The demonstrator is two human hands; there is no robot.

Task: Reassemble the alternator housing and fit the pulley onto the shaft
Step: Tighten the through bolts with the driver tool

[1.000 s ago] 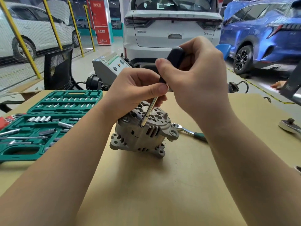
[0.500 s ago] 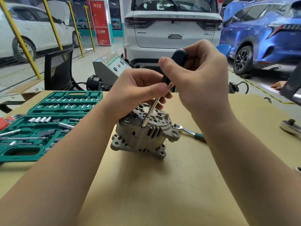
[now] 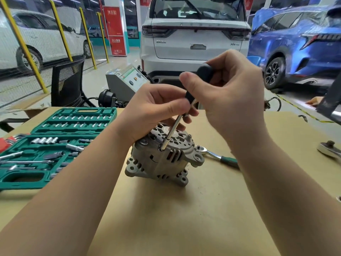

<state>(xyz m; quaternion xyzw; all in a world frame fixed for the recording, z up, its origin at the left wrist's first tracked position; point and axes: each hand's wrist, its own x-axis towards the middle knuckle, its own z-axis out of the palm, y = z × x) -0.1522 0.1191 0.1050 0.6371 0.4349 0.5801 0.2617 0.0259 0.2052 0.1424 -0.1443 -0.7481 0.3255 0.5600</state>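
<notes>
The grey alternator [image 3: 162, 161] stands in the middle of the brown table [image 3: 184, 218], end cover up. A screwdriver [image 3: 173, 128] with a black handle leans over it, its metal tip seated on a bolt at the housing's upper left edge. My right hand [image 3: 227, 93] grips the black handle from above. My left hand [image 3: 156, 111] rests on top of the alternator and pinches the shaft of the screwdriver between thumb and fingers. No pulley shows on the alternator or on the table.
An open green socket set [image 3: 55, 145] lies at the left. A ratchet with a green handle [image 3: 217, 156] lies right behind the alternator. Another ratchet head [image 3: 330, 149] sits at the right edge. A grey machine [image 3: 127, 82] and a black chair [image 3: 67, 84] stand behind the table.
My right hand has turned slightly on the screwdriver handle. The tip stays on the same bolt and my left hand keeps its place.
</notes>
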